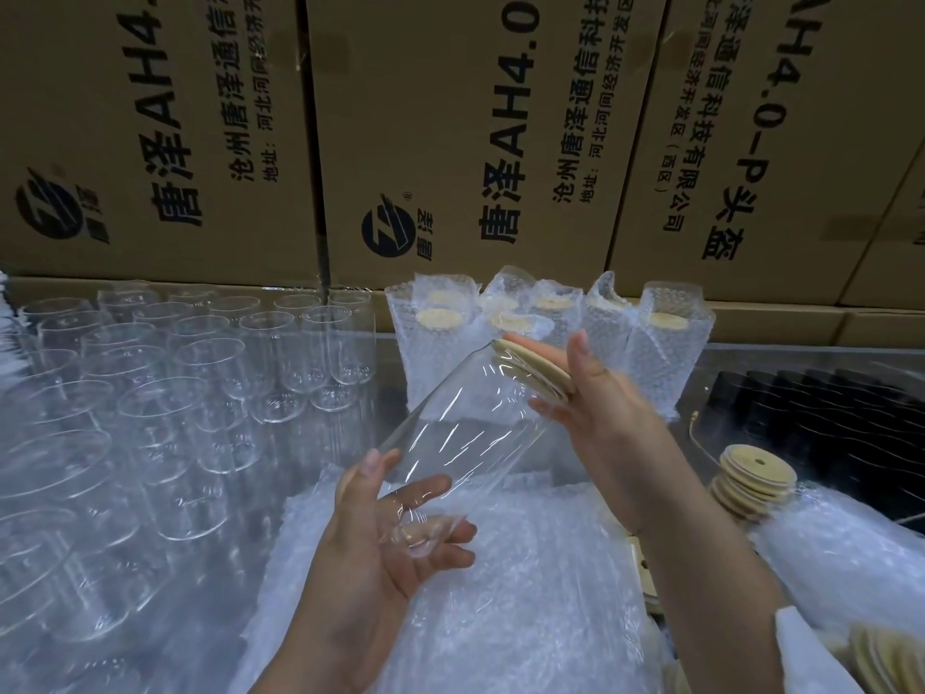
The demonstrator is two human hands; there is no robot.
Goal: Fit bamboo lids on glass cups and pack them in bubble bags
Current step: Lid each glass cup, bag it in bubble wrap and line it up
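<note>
Standing in rows at nine o'clock are empty glasses (200, 373). The left hand (370, 558) reaches up from six o'clock, palm upward, fingers and thumb curled round the base of a glass cup (465, 423). The cup is held in the air at the centre, its mouth tilted toward one o'clock. The right hand (605, 408), coming from four o'clock, cups a bamboo lid (535, 370) against that mouth, fingertips hooked over its rim, thumb raised. Spare lids (756, 473) are stacked at three o'clock.

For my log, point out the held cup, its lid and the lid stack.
glass cup (465, 423): head view, side wall.
bamboo lid (536, 370): head view, outer edge.
lid stack (746, 469): head view, top lid.
</note>
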